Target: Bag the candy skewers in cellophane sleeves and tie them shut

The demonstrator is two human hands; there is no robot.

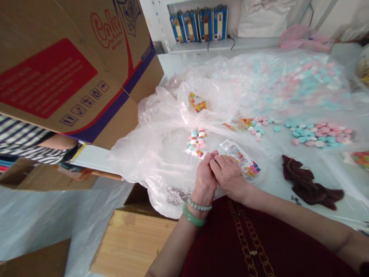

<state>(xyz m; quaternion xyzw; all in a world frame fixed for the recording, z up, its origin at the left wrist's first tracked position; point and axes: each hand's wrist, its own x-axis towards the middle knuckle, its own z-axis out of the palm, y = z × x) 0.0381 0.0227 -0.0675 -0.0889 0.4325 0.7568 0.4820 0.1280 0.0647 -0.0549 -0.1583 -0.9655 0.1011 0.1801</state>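
A small clear candy packet [197, 141] holds pink, blue and white round candies and has a printed lower part. It sticks out from the fingers of my left hand [206, 175], which are closed on its near end. My right hand [229, 175] presses against the left, its fingers also closed at that end; the exact grip is hidden between them. A flat printed sachet [242, 158] with colourful pictures lies just beyond my right hand. Under both hands spreads a large clear plastic bag [161, 154]. Another packet with orange and green print [197, 102] rests in the plastic.
Loose pink, blue and white candies [319, 134] lie on the table's right side, with a big bag of candies [305, 82] behind. A brown cloth [309, 182] lies at right. A large cola carton [75, 69] stands at left; a person's striped sleeve [25, 140] shows below it.
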